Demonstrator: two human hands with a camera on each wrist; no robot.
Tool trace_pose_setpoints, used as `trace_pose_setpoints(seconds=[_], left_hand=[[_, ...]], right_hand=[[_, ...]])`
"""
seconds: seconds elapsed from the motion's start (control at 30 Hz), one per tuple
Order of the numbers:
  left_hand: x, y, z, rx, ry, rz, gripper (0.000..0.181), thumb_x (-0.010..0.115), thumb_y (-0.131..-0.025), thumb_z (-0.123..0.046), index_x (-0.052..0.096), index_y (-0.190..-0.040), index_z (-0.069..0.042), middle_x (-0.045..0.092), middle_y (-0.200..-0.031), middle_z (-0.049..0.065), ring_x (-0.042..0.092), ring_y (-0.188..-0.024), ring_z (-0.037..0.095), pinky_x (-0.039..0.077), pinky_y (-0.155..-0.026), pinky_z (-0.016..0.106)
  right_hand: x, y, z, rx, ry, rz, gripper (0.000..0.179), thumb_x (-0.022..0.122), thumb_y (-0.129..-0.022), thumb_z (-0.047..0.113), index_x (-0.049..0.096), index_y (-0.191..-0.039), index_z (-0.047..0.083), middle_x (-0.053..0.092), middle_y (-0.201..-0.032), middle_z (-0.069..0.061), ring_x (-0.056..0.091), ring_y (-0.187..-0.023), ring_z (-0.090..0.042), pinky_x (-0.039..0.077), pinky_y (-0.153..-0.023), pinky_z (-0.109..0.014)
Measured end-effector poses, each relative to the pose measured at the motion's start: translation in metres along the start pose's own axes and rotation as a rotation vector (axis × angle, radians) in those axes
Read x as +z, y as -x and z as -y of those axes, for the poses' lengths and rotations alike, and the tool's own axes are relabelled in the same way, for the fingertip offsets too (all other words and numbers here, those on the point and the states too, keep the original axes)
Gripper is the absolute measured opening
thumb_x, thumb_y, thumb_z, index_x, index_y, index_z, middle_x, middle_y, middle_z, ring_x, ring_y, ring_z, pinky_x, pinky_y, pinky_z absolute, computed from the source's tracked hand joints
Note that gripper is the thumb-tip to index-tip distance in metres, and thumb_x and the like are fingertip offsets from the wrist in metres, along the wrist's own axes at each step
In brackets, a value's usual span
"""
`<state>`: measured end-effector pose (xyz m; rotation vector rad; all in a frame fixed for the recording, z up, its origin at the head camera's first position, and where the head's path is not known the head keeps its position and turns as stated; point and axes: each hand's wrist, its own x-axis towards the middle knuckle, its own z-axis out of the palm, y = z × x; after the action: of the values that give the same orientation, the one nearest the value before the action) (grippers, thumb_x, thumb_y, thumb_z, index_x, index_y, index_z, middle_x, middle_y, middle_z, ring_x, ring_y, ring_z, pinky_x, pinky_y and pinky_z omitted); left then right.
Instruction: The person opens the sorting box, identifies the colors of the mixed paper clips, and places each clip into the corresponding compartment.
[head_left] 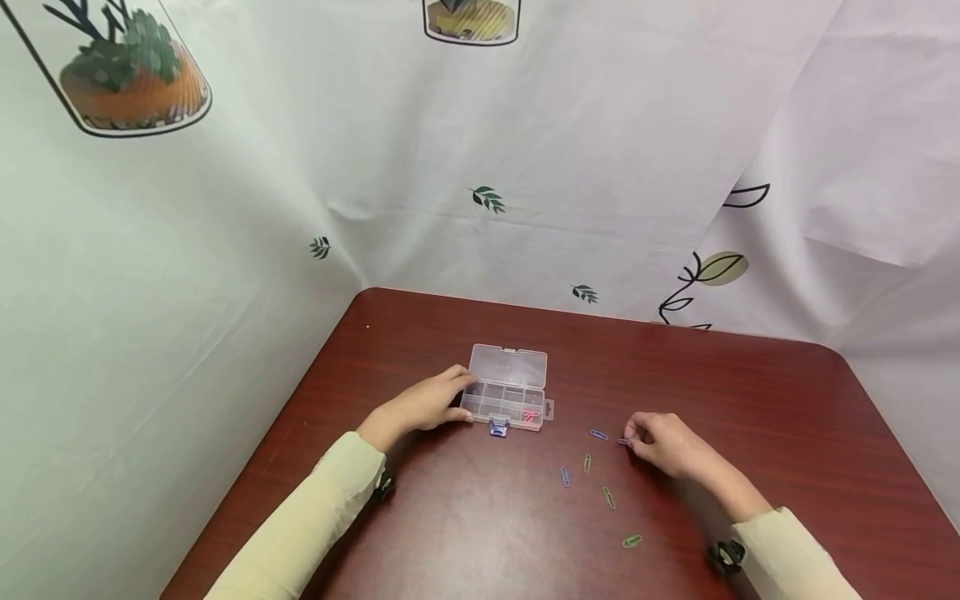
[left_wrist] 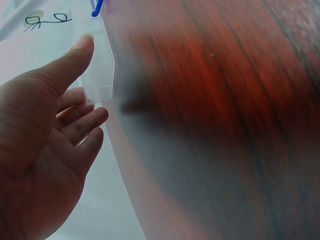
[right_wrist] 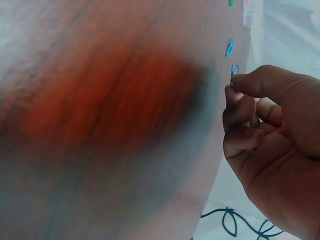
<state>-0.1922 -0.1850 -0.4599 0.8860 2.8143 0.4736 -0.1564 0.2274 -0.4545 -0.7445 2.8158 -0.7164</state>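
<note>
A clear plastic compartment box [head_left: 491,408] lies on the table with its lid [head_left: 510,367] raised at the back and a blue latch [head_left: 498,427] at the front. Pink paper clips [head_left: 531,415] sit in its front right compartment. My left hand [head_left: 423,402] holds the box by its left end, thumb at the front corner and fingers behind. To the right of the box, my right hand [head_left: 671,446] pinches a blue paper clip [right_wrist: 236,68] between thumb and index finger, low over the table. Another blue paper clip [head_left: 598,434] lies just left of those fingertips.
Nearer the front of the brown table [head_left: 465,525] lie one more blue clip [head_left: 565,477] and green clips, one [head_left: 587,462] behind another [head_left: 609,497], with green [head_left: 632,542] also closest to me. White patterned cloth [head_left: 600,167] hangs along the back and sides.
</note>
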Motion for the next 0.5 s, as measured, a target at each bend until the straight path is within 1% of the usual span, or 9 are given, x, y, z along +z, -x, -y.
trace_pose_setpoints(seconds=[0.1, 0.23, 0.33, 0.5], left_hand=[[0.0, 0.0, 0.0, -0.001, 0.002, -0.002, 0.064, 0.073, -0.095, -0.032, 0.051, -0.144, 0.001, 0.049, -0.141, 0.012, 0.058, -0.12, 0.022, 0.048, -0.104, 0.037], [0.0, 0.0, -0.001, -0.006, 0.005, -0.001, 0.064, 0.073, -0.094, -0.033, 0.051, -0.144, 0.001, 0.05, -0.141, 0.012, 0.058, -0.12, 0.022, 0.048, -0.104, 0.036], [0.0, 0.0, -0.001, -0.01, 0.008, 0.001, 0.064, 0.073, -0.094, -0.033, 0.051, -0.144, 0.0, 0.049, -0.141, 0.011, 0.058, -0.119, 0.021, 0.048, -0.104, 0.037], [-0.001, 0.002, -0.002, -0.013, 0.019, -0.003, 0.063, 0.074, -0.094, -0.032, 0.051, -0.143, 0.0, 0.05, -0.14, 0.011, 0.058, -0.118, 0.022, 0.049, -0.103, 0.037]], right_hand=[[-0.002, -0.003, 0.003, -0.001, 0.029, -0.007, 0.009, 0.071, -0.09, 0.003, 0.067, -0.088, 0.011, 0.06, -0.08, 0.007, 0.051, -0.071, -0.005, 0.046, -0.062, -0.025], [-0.005, -0.008, 0.007, -0.031, 0.065, -0.037, 0.008, 0.072, -0.089, 0.002, 0.071, -0.09, 0.01, 0.064, -0.084, 0.006, 0.055, -0.076, -0.007, 0.049, -0.066, -0.028], [-0.008, -0.013, 0.013, -0.05, 0.065, -0.053, 0.008, 0.071, -0.09, 0.002, 0.072, -0.09, 0.01, 0.064, -0.084, 0.006, 0.055, -0.076, -0.007, 0.049, -0.066, -0.028], [-0.01, -0.025, 0.026, -0.071, 0.044, -0.051, 0.007, 0.07, -0.089, 0.002, 0.073, -0.092, 0.008, 0.064, -0.084, 0.006, 0.053, -0.075, -0.007, 0.048, -0.065, -0.026]])
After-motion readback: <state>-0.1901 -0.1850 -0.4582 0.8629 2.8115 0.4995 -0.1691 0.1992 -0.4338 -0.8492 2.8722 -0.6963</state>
